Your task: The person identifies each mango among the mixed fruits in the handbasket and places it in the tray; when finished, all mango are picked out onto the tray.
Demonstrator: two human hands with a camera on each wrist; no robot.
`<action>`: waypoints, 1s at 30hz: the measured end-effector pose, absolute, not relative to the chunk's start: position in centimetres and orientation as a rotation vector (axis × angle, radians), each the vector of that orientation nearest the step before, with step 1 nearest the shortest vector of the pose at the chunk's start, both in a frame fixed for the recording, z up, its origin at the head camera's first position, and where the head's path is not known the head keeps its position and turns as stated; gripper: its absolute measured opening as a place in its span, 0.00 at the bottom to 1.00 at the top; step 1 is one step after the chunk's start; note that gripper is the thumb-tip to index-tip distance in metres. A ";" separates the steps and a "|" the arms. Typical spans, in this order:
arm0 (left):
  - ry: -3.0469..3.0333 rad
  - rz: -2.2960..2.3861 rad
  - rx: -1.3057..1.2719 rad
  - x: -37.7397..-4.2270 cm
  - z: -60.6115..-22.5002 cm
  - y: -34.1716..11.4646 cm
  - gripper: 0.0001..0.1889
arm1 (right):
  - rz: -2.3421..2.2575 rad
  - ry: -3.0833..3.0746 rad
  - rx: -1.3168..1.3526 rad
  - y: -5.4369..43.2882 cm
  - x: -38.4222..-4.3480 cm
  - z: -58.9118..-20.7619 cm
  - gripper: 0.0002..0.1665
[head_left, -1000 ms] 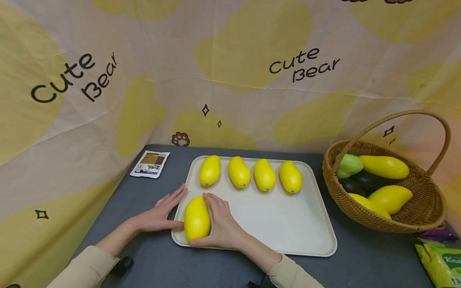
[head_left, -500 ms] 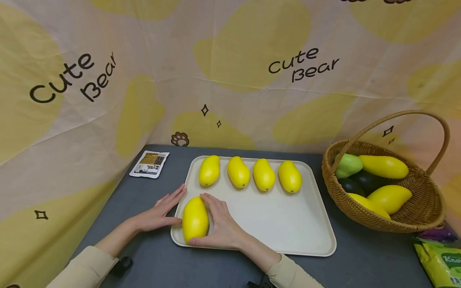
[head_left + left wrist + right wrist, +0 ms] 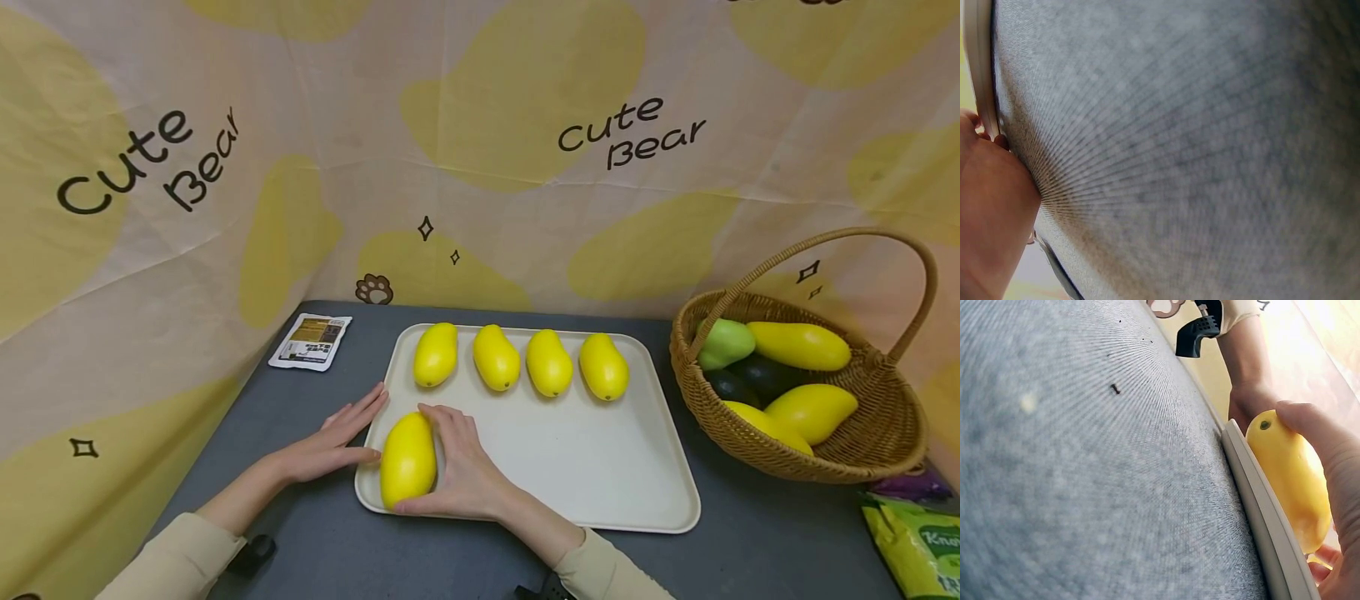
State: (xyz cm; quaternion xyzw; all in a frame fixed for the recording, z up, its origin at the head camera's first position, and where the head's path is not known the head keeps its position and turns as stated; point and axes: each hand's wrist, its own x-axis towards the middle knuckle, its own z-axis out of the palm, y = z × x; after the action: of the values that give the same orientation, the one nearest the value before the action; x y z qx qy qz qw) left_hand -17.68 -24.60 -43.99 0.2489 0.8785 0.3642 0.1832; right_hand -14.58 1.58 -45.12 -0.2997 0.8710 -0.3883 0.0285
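Note:
In the head view a yellow mango (image 3: 408,461) lies at the near left corner of the off-white tray (image 3: 577,467). My right hand (image 3: 468,471) grips it from the right, thumb at its near end and fingers at its far end. The right wrist view shows the same mango (image 3: 1291,478), its stem spot facing the camera, close above the tray's rim (image 3: 1266,512). On the left, my left hand (image 3: 330,446) rests straight fingers on the tray's left rim, its thumb tip right by the mango. Several more mangoes (image 3: 549,363) stand in a row along the tray's far side.
A wicker basket (image 3: 832,458) at right holds more yellow mangoes (image 3: 798,346), a green fruit (image 3: 726,343) and dark ones. A white packet (image 3: 311,342) lies on the grey table at back left; a yellow-green bag (image 3: 911,542) sits front right. A printed curtain (image 3: 495,233) hangs behind.
The mango in my right hand has shifted very slightly left on the tray. My left thumb has moved a little away from me. The other mangoes stay put.

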 end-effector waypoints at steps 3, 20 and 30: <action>2.474 1.033 0.699 -17.7 -44.0 -24.6 0.43 | -1.197 2.689 -0.930 1.6 -14.6 -45.1 0.68; 2.469 1.039 0.714 -17.8 -43.9 -24.5 0.43 | -1.186 2.688 -0.948 1.6 -14.8 -45.6 0.66; 2.472 1.038 0.709 -17.8 -44.1 -24.7 0.43 | -1.920 2.522 -0.706 2.4 -15.0 -43.8 0.12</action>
State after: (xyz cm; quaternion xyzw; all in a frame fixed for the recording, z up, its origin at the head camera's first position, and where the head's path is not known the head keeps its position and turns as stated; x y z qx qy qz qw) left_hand -17.77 -24.65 -44.12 0.2514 0.8763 0.3678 0.1833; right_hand -15.04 2.42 -43.77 -0.2170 0.7755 -0.5905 -0.0528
